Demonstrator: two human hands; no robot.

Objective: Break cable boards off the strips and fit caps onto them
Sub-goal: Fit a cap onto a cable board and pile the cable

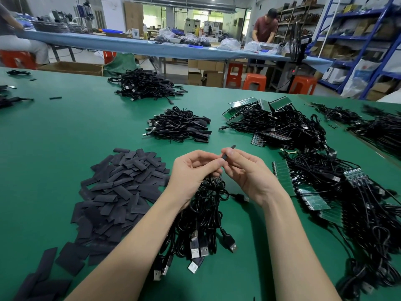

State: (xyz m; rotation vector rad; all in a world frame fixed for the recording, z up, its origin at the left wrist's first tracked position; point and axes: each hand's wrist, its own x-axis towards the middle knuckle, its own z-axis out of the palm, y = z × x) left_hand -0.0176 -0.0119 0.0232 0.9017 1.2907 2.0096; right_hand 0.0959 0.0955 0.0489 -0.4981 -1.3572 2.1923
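Observation:
My left hand [193,170] grips a bundle of black USB cables [201,216] that hangs down onto the green table [65,131]; the boards at the cables' upper ends are hidden by my fingers. My right hand [245,170] pinches a flat black cap [226,154] just above the left hand's fingertips, one end of the cap sticking up. A heap of loose black caps [121,187] lies to the left. Green board strips with cables attached [308,192] lie to the right.
A pile of capped cables [180,124] sits beyond my hands, a bigger one [145,84] farther back. More strips with cables [271,120] lie at the back right. Two people work at a long blue bench [130,45] behind; orange stools [253,81] stand between the tables.

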